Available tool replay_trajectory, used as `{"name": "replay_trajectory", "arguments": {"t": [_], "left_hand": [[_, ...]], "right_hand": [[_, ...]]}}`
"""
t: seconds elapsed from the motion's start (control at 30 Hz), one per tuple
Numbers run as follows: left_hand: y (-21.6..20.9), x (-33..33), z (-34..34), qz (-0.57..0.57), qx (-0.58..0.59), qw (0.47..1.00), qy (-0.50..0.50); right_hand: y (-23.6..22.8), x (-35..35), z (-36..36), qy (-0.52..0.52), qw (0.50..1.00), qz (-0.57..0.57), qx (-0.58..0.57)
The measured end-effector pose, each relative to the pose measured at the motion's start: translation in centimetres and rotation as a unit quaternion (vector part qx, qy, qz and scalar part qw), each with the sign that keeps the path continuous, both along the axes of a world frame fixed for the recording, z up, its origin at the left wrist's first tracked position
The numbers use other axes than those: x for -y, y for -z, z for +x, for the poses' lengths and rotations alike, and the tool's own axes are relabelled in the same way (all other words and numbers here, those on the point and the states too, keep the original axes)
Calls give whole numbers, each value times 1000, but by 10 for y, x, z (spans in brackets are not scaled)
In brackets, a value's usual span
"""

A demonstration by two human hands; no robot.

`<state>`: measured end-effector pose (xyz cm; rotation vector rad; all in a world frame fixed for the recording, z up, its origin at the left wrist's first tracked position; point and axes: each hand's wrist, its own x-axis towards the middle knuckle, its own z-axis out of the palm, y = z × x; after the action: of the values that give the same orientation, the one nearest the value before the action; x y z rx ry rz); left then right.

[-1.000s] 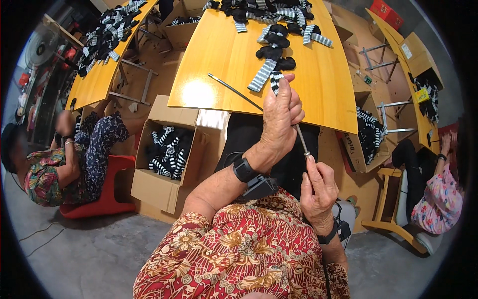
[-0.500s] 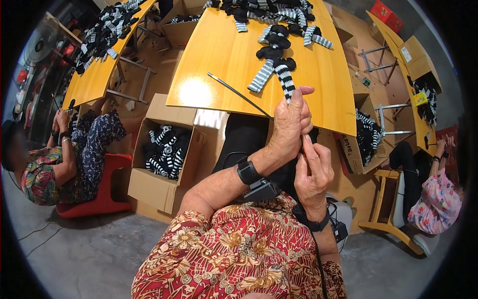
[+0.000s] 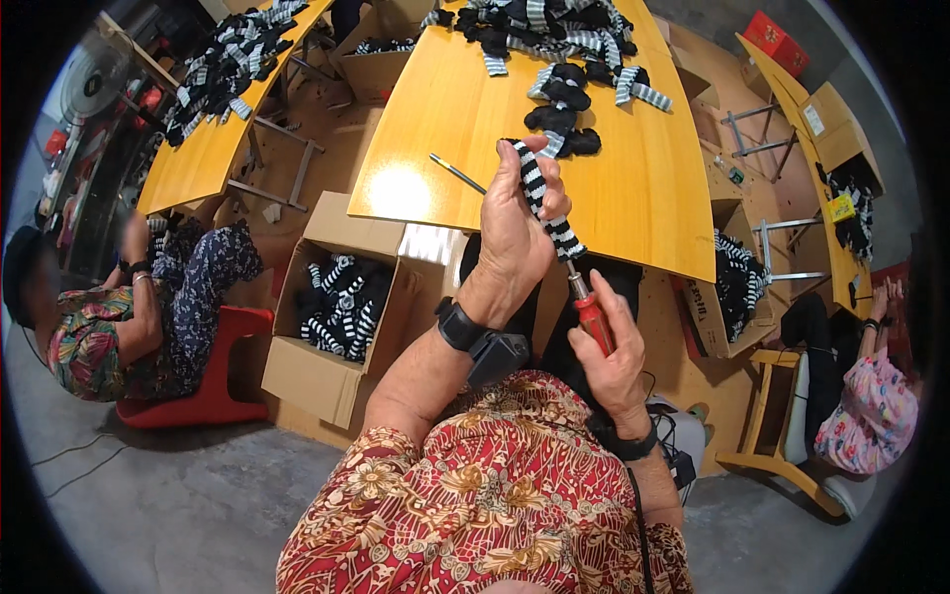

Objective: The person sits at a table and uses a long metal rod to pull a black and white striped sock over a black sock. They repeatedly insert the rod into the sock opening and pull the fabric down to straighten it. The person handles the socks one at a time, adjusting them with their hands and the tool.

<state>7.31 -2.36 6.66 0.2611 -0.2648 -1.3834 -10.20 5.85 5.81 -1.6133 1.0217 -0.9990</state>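
A black-and-white striped knitted tube (image 3: 535, 185) lies across the palm of my left hand (image 3: 507, 238), fingers curled round it. Its upper end comes out by the thumb and its lower end points at my right hand (image 3: 616, 366). That hand grips a red-handled tool (image 3: 593, 323), like a screwdriver, whose metal shank meets the tube's lower end; the shank's tip is hidden. Beyond my left hand, a thin dark rod (image 3: 456, 172) rests on the yellow table (image 3: 416, 124), partly covered by the hand. Several black and grey-striped knitted pieces (image 3: 564, 89) lie just past my fingers.
A heap of knitted pieces (image 3: 539, 30) covers the table's far end. Open cardboard boxes of striped pieces stand left (image 3: 282, 351) and right (image 3: 757, 322) of me. A person sits on a red chair (image 3: 203, 381) at the left, another on a wooden chair (image 3: 762, 416) at the right.
My left hand has turned palm up and the striped tube now lies in it. My right hand has moved down and away from the left, bringing the red handle into sight.
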Motion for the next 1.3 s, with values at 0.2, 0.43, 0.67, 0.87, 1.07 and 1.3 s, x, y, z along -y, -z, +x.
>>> {"name": "replay_trajectory", "arguments": {"t": [0.2,0.43,0.67,0.87,1.07,1.3], "left_hand": [[-11,5,-2,-43,-5,998,-37],[-32,9,-7,-60,14,996,-62],[-41,1,-17,-96,4,994,-47],[-44,-6,-21,-99,24,993,-55],[-43,-12,-18,-95,63,991,-67],[-56,-14,6,-74,68,981,-163]], "right_hand": [[5,-13,-20,-2,996,91,-6],[12,-6,-5,89,936,-305,-150],[12,5,-1,87,927,-338,-141],[13,9,-2,70,926,-347,-133],[9,8,6,56,945,-314,-68],[-9,18,-5,6,951,-287,-116]]}}
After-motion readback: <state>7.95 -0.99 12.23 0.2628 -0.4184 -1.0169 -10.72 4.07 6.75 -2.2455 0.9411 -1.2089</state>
